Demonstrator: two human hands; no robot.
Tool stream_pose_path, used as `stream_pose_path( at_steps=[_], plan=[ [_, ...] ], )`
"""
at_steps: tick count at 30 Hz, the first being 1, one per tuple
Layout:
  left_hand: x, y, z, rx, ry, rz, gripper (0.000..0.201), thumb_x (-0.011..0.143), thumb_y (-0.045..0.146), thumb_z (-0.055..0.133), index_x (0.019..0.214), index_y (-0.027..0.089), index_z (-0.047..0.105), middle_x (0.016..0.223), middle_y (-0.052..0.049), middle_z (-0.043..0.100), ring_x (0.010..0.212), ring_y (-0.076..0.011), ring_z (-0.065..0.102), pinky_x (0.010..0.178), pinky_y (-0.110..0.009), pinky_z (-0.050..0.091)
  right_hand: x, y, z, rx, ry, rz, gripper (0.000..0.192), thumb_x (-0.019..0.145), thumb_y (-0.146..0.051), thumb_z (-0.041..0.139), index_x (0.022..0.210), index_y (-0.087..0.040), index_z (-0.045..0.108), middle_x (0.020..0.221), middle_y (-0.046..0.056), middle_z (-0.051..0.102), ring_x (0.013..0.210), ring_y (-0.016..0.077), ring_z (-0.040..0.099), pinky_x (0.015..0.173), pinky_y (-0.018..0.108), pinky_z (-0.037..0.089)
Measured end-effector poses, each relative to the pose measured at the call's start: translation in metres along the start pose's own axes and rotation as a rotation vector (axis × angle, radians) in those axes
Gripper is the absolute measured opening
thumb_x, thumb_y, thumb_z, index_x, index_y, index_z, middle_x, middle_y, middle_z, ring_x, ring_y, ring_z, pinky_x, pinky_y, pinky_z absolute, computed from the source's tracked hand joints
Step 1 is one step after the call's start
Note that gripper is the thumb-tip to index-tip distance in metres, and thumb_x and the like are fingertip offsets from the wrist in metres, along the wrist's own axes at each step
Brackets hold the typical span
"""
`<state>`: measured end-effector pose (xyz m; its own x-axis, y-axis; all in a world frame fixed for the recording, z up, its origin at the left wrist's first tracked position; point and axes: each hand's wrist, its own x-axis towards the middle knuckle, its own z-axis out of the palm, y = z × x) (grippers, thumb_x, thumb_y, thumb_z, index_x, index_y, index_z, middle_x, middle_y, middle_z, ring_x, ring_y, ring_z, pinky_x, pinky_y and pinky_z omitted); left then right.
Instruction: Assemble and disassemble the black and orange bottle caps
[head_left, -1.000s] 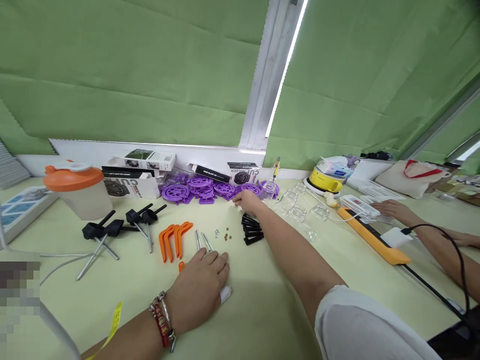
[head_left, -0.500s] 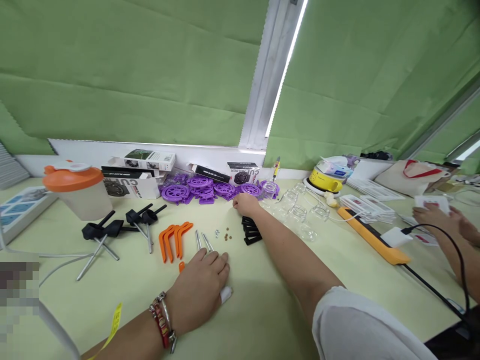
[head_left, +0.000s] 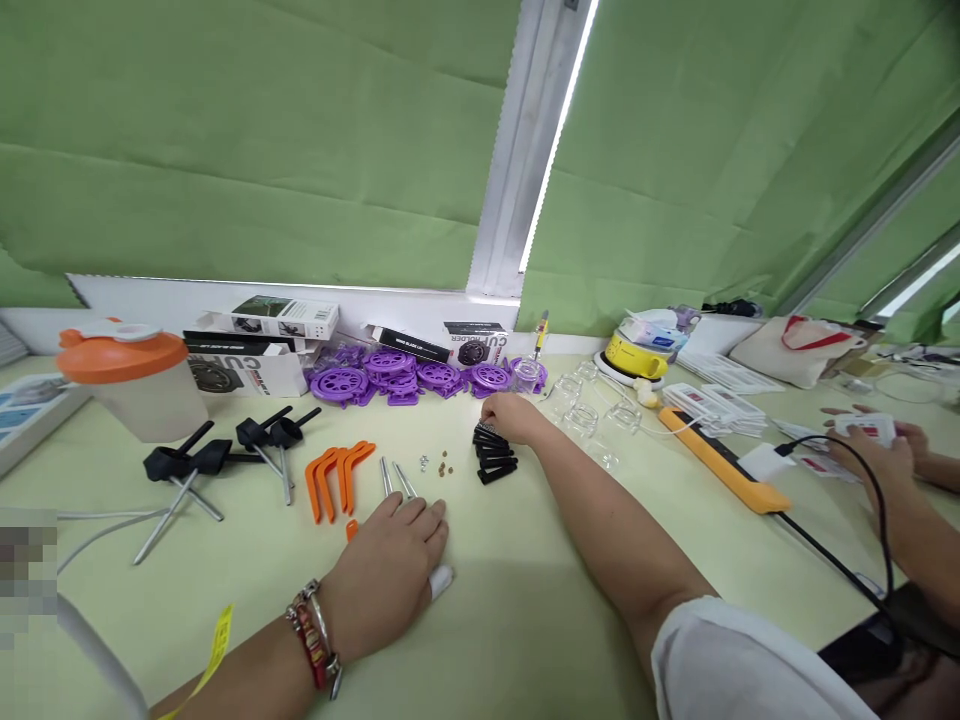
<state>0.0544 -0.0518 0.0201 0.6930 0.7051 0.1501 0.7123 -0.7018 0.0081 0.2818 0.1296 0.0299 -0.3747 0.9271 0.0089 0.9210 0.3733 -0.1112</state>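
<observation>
At the far left a shaker [head_left: 127,385] with an orange lid stands on the table [head_left: 525,610]; its lid is on and its cloudy wall hides any contents. Right of it lie black clamps [head_left: 225,455] with metal rods, then three orange levers [head_left: 334,478] side by side, then two metal pins [head_left: 394,478].

The left hand [head_left: 390,575] rests palm down on the table, fingers loosely together, their tips touching the near ends of the pins. A small orange piece [head_left: 351,528] peeks out at its thumb side and a white piece [head_left: 441,580] shows under its outer edge; whether the hand grips either cannot be told.

Behind, against the wall, are boxes [head_left: 255,345], shut, and a heap of purple wheels [head_left: 405,375]. Just right of the pins lie tiny screws and nuts [head_left: 439,464], loose on the table.

The right hand [head_left: 508,412] reaches far forward, fingers curled down onto the top of a stack of black parts [head_left: 495,460]; it touches the farthest one, though a pinch cannot be made out.

Right of it stand clear jars [head_left: 581,415], open and seemingly with nothing inside, one near the wheels [head_left: 527,372]. Further right sit a yellow pot [head_left: 637,352] with packets on top, an orange power strip [head_left: 720,460] and a cloth bag [head_left: 795,350]. At the right edge another person's hands [head_left: 877,445] hold a white card.
</observation>
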Motion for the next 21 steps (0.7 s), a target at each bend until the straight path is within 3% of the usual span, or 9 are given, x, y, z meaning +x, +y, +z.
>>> stream_pose_path(
  at_steps=[15,18,21],
  plan=[
    [0.0,-0.001,0.001,0.008,-0.019,-0.002,0.035,0.091,0.034,0.042,0.117,0.019,0.058,0.129,-0.01,0.056,0.111,-0.026,0.053,0.096,-0.045,0.034,0.0,0.008,0.009,0.094,0.022,0.011,0.018,0.076,-0.008,0.058,0.081,-0.019,0.071,0.086,0.003,0.07,0.08,0.0139,0.06,0.065,0.02,0.038],
    [-0.001,-0.001,0.0,0.01,-0.015,-0.002,0.035,0.091,0.034,0.042,0.117,0.019,0.058,0.129,-0.01,0.057,0.111,-0.026,0.052,0.096,-0.045,0.034,-0.006,0.002,0.007,0.107,0.078,0.02,0.018,0.081,-0.01,0.053,0.084,-0.017,0.07,0.092,0.005,0.069,0.084,0.0149,0.06,0.071,0.021,0.04],
    [-0.001,0.0,0.0,0.011,-0.006,-0.002,0.035,0.091,0.034,0.042,0.118,0.019,0.058,0.129,-0.01,0.057,0.112,-0.0257,0.052,0.096,-0.045,0.033,-0.02,-0.01,0.011,0.105,0.195,0.056,0.03,0.093,-0.019,0.038,0.101,-0.012,0.066,0.108,0.012,0.063,0.1,0.0185,0.055,0.086,0.027,0.038]
  ],
)
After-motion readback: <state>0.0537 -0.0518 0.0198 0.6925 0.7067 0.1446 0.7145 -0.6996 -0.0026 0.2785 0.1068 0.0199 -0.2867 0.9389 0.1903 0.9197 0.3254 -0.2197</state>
